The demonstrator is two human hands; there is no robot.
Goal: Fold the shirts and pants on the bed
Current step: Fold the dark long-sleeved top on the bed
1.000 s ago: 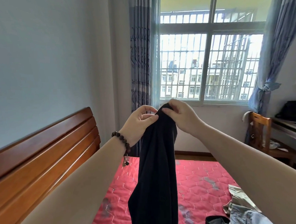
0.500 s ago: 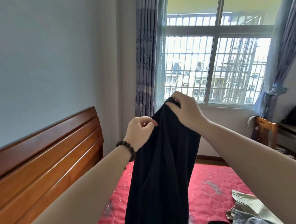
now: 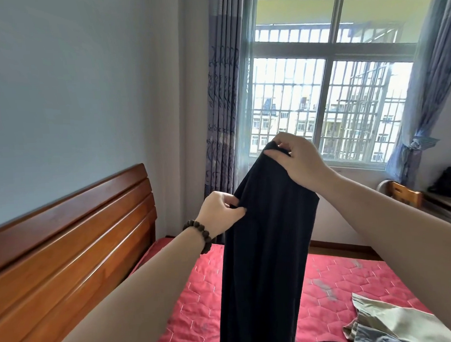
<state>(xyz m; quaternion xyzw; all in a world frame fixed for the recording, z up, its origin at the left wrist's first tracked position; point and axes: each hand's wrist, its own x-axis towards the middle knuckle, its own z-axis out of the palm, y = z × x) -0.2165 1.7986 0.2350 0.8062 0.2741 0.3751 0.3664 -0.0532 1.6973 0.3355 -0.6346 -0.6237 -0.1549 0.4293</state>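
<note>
holding: right hand (image 3: 301,164) pinched black garment (image 3: 265,260) top; left hand (image 3: 221,214) pinched its edge
unfolded: pile (image 3: 389,324) on bed (image 3: 200,316) (nothing visibly folded)

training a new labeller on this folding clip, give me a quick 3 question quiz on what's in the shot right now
1. True or false: the black garment lies flat on the red quilted bedcover.
2. Which hand holds the garment at its highest point? A) left hand B) right hand C) neither
3. Fill in: a beaded ___ sits on the left wrist.

Key
1. False: it hangs in the air, held by both hands.
2. B: the right hand's fingers pinch the top edge; the left hand pinches the side edge lower down.
3. bracelet
</note>
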